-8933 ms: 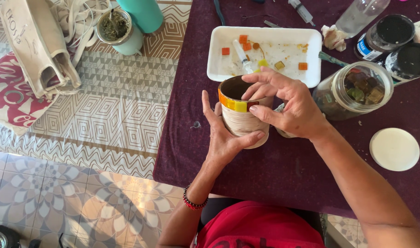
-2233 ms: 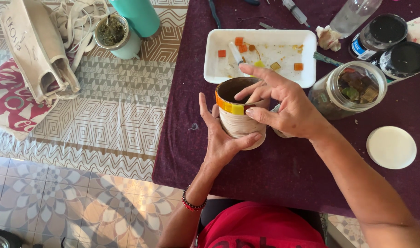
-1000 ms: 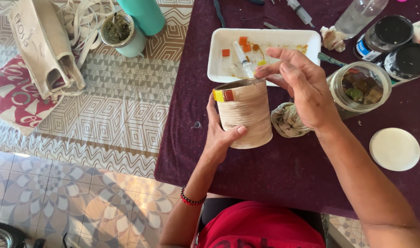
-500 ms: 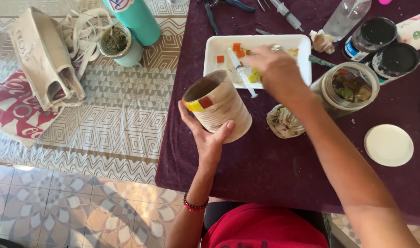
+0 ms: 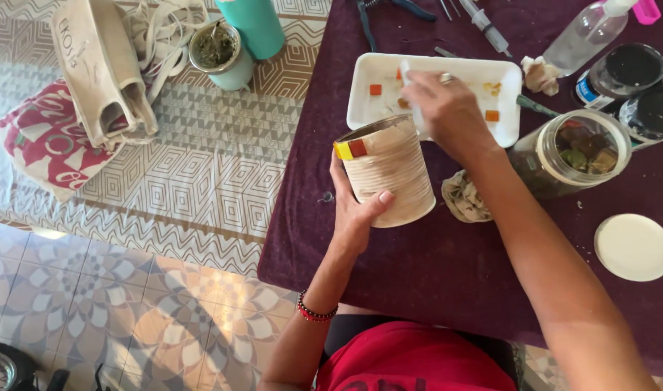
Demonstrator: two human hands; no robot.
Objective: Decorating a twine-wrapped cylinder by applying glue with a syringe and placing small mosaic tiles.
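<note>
My left hand (image 5: 357,211) grips a beige ribbed tin can (image 5: 391,168) from below, tilted on its side above the purple tablecloth (image 5: 418,275). A yellow and a red tile square are stuck near the can's rim. My right hand (image 5: 451,112) reaches over a white foam tray (image 5: 505,127) holding a few orange and red tile pieces, and its fingers close on a small white tube-like object (image 5: 416,108).
A glass jar (image 5: 574,152) of coloured pieces stands right of my arm, its white lid (image 5: 634,247) beside it. A crumpled rag (image 5: 463,197), dark jars, a spray bottle (image 5: 585,32) and a syringe lie on the table. A teal bottle, a cup and bags sit on the floor.
My right hand left the can's rim and reached up to the tray. My left hand turned the can from upright onto its side.
</note>
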